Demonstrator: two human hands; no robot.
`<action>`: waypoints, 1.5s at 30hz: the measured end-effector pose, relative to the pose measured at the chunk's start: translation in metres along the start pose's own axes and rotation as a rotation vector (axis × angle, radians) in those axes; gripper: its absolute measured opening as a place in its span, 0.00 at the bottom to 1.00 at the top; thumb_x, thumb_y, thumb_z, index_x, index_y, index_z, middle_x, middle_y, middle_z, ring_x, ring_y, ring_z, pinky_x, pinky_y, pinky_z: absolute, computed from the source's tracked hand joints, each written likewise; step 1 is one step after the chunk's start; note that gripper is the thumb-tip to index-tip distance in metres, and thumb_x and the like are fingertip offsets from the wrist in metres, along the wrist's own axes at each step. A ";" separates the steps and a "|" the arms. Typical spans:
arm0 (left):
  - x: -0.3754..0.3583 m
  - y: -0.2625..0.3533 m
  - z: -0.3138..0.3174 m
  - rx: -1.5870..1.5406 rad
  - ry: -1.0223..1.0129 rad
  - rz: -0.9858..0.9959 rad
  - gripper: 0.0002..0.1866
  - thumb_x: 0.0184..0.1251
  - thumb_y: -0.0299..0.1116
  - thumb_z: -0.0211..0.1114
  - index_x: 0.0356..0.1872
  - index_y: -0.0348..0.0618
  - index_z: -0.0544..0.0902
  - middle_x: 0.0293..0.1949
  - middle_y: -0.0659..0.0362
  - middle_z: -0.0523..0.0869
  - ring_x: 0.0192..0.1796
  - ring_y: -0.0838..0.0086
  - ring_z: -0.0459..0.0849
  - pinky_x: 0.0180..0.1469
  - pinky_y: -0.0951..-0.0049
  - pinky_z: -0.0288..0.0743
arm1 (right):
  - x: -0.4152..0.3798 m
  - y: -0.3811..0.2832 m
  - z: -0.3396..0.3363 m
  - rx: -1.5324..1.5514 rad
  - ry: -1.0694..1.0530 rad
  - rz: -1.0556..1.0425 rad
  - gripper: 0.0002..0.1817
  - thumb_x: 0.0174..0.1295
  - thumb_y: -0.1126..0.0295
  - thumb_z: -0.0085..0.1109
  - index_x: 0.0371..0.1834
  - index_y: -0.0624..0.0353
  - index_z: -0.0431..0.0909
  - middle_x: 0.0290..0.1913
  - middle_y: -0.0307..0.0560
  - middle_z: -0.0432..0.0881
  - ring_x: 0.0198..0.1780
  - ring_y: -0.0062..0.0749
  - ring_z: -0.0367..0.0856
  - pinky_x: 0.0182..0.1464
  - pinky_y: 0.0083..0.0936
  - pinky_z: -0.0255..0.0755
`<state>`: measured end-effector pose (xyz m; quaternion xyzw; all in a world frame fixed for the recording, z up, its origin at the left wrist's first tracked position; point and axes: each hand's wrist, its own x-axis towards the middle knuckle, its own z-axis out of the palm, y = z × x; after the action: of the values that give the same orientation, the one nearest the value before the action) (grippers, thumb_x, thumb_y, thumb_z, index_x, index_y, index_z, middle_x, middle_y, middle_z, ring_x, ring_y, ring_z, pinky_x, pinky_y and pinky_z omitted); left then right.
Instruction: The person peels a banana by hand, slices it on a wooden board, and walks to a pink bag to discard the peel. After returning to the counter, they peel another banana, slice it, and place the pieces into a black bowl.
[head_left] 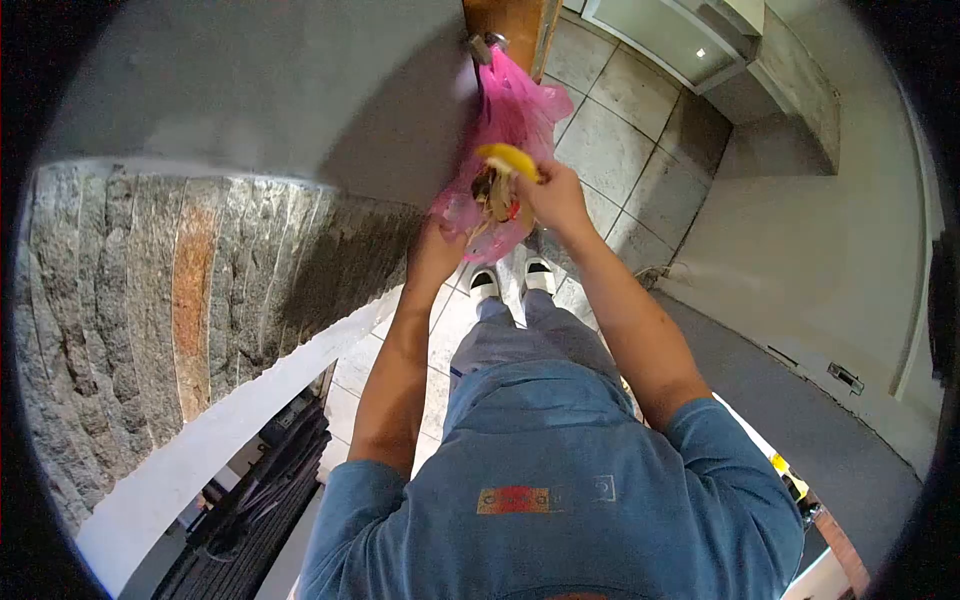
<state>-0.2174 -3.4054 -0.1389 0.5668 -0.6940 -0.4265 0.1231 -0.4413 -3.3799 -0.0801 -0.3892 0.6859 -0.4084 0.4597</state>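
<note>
A pink translucent plastic bag (512,105) hangs from a metal door handle (488,44), its mouth spread toward me. My left hand (437,250) grips the left edge of the bag, the fingers partly hidden by the plastic. Over the opening, my right hand (558,203) pinches a curved yellow piece of fruit peel (508,158), pale on its underside. Brown and pale scraps (492,192) show inside the bag below the peel, with a small red bit among them. Their exact kinds are too small to tell.
A wooden door edge (510,18) stands at the top, beside a grey wall (240,90). Rough stone cladding (190,290) covers the wall on the left. Pale floor tiles (612,140) lie under my white shoes (538,272). A glass-fronted cabinet (660,35) is at the upper right.
</note>
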 end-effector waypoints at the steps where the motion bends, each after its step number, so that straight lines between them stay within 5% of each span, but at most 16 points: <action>1: -0.003 0.001 0.001 -0.021 0.051 0.011 0.27 0.54 0.41 0.71 0.53 0.35 0.77 0.46 0.42 0.85 0.51 0.48 0.84 0.52 0.57 0.77 | 0.009 0.007 0.004 -0.022 0.169 0.018 0.17 0.61 0.69 0.66 0.51 0.65 0.81 0.37 0.44 0.86 0.36 0.21 0.82 0.40 0.21 0.75; 2: -0.006 0.003 0.001 -0.023 0.053 0.010 0.27 0.54 0.41 0.71 0.53 0.35 0.77 0.46 0.42 0.85 0.51 0.48 0.84 0.52 0.57 0.77 | 0.017 0.014 0.006 -0.044 0.338 0.034 0.16 0.62 0.69 0.65 0.51 0.65 0.81 0.37 0.45 0.86 0.36 0.22 0.83 0.39 0.21 0.75; 6: -0.007 -0.011 0.006 0.144 -0.036 -0.056 0.32 0.56 0.49 0.69 0.56 0.36 0.75 0.51 0.39 0.83 0.53 0.45 0.83 0.54 0.54 0.76 | 0.026 0.016 0.016 0.061 0.405 0.134 0.15 0.63 0.71 0.62 0.52 0.65 0.79 0.36 0.47 0.86 0.34 0.25 0.84 0.36 0.24 0.77; 9: -0.009 0.004 -0.003 0.125 -0.155 -0.088 0.36 0.56 0.52 0.68 0.60 0.36 0.72 0.52 0.36 0.81 0.54 0.45 0.82 0.56 0.53 0.75 | 0.036 0.036 0.035 -0.018 0.379 -0.054 0.16 0.65 0.70 0.60 0.55 0.65 0.77 0.35 0.48 0.86 0.31 0.26 0.85 0.32 0.24 0.77; 11: -0.015 0.008 -0.004 0.115 -0.237 -0.168 0.38 0.57 0.53 0.67 0.61 0.35 0.71 0.52 0.35 0.81 0.54 0.45 0.82 0.56 0.52 0.74 | 0.036 0.033 0.045 0.019 0.534 -0.139 0.15 0.62 0.69 0.60 0.50 0.65 0.78 0.41 0.58 0.84 0.38 0.46 0.86 0.42 0.36 0.77; 12: -0.016 -0.002 0.004 0.182 -0.136 -0.160 0.38 0.57 0.53 0.67 0.61 0.35 0.71 0.51 0.35 0.82 0.54 0.45 0.82 0.56 0.52 0.75 | 0.009 -0.019 0.039 0.167 0.455 0.059 0.16 0.63 0.71 0.58 0.53 0.66 0.77 0.43 0.60 0.84 0.44 0.46 0.85 0.46 0.37 0.76; 16: -0.020 -0.019 0.020 0.244 0.167 -0.056 0.33 0.58 0.53 0.68 0.57 0.38 0.73 0.44 0.40 0.85 0.51 0.47 0.84 0.53 0.53 0.75 | 0.005 0.007 0.053 0.263 0.538 0.058 0.19 0.63 0.73 0.57 0.57 0.67 0.75 0.49 0.63 0.82 0.54 0.50 0.81 0.54 0.39 0.73; 18: -0.025 -0.010 0.009 0.149 0.046 -0.158 0.31 0.59 0.51 0.68 0.55 0.39 0.74 0.43 0.42 0.86 0.49 0.48 0.84 0.52 0.54 0.76 | 0.006 0.018 0.059 -0.005 0.752 -0.249 0.21 0.63 0.73 0.57 0.59 0.70 0.73 0.54 0.66 0.79 0.59 0.55 0.77 0.61 0.40 0.69; 20: -0.031 -0.003 0.001 0.054 -0.067 -0.252 0.28 0.60 0.49 0.69 0.53 0.39 0.74 0.41 0.44 0.86 0.48 0.49 0.85 0.50 0.56 0.76 | 0.013 0.022 0.068 -0.020 0.738 -0.309 0.23 0.62 0.73 0.57 0.60 0.71 0.72 0.57 0.68 0.76 0.62 0.57 0.73 0.64 0.40 0.66; 22: -0.039 -0.006 0.000 -0.087 -0.012 -0.055 0.21 0.61 0.44 0.71 0.43 0.37 0.78 0.38 0.49 0.86 0.41 0.62 0.86 0.47 0.65 0.77 | 0.018 0.017 0.074 -0.032 0.727 -0.367 0.24 0.61 0.74 0.57 0.60 0.72 0.71 0.60 0.69 0.74 0.65 0.58 0.70 0.66 0.39 0.64; 27: -0.043 -0.021 -0.008 -0.119 -0.031 0.091 0.15 0.64 0.37 0.67 0.42 0.35 0.83 0.37 0.49 0.87 0.42 0.60 0.87 0.46 0.65 0.77 | 0.039 0.032 0.078 -0.471 0.380 -0.257 0.33 0.53 0.69 0.64 0.63 0.72 0.68 0.66 0.70 0.66 0.68 0.62 0.63 0.68 0.40 0.63; 32: -0.047 -0.018 -0.028 -0.131 -0.118 0.138 0.12 0.64 0.34 0.66 0.39 0.33 0.86 0.39 0.47 0.88 0.43 0.59 0.87 0.45 0.66 0.77 | 0.019 0.006 0.059 -0.442 0.349 -0.183 0.32 0.51 0.67 0.66 0.61 0.68 0.71 0.63 0.64 0.71 0.66 0.57 0.68 0.66 0.40 0.66; 34: -0.046 -0.016 -0.032 -0.221 -0.121 0.251 0.13 0.65 0.36 0.68 0.39 0.34 0.86 0.37 0.51 0.89 0.40 0.68 0.87 0.45 0.70 0.77 | 0.005 0.000 0.053 -0.439 0.306 -0.146 0.31 0.51 0.67 0.67 0.60 0.67 0.73 0.62 0.62 0.73 0.64 0.54 0.71 0.64 0.40 0.68; 38: -0.047 0.005 -0.043 -0.226 -0.129 0.125 0.16 0.66 0.40 0.67 0.34 0.34 0.86 0.27 0.58 0.86 0.31 0.76 0.81 0.38 0.72 0.75 | -0.006 0.009 0.043 -0.246 0.359 -0.197 0.24 0.55 0.67 0.66 0.56 0.63 0.77 0.48 0.55 0.83 0.48 0.42 0.83 0.51 0.33 0.76; 41: -0.041 0.006 -0.044 -0.215 -0.146 -0.013 0.16 0.68 0.39 0.66 0.30 0.31 0.84 0.24 0.53 0.84 0.29 0.75 0.80 0.37 0.71 0.74 | -0.023 0.007 0.029 -0.216 0.351 -0.179 0.19 0.60 0.66 0.65 0.52 0.62 0.80 0.38 0.50 0.86 0.37 0.31 0.85 0.43 0.26 0.77; 45: -0.066 0.018 -0.046 -0.349 0.043 0.171 0.14 0.71 0.38 0.62 0.38 0.34 0.84 0.23 0.58 0.83 0.28 0.75 0.80 0.38 0.73 0.75 | -0.036 -0.008 0.009 -0.263 0.257 -0.077 0.14 0.65 0.64 0.63 0.43 0.65 0.83 0.30 0.45 0.87 0.29 0.22 0.83 0.37 0.21 0.75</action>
<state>-0.1782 -3.3677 -0.0771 0.4847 -0.6524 -0.5161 0.2703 -0.4218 -3.3521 -0.0632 -0.4165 0.7711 -0.3788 0.2974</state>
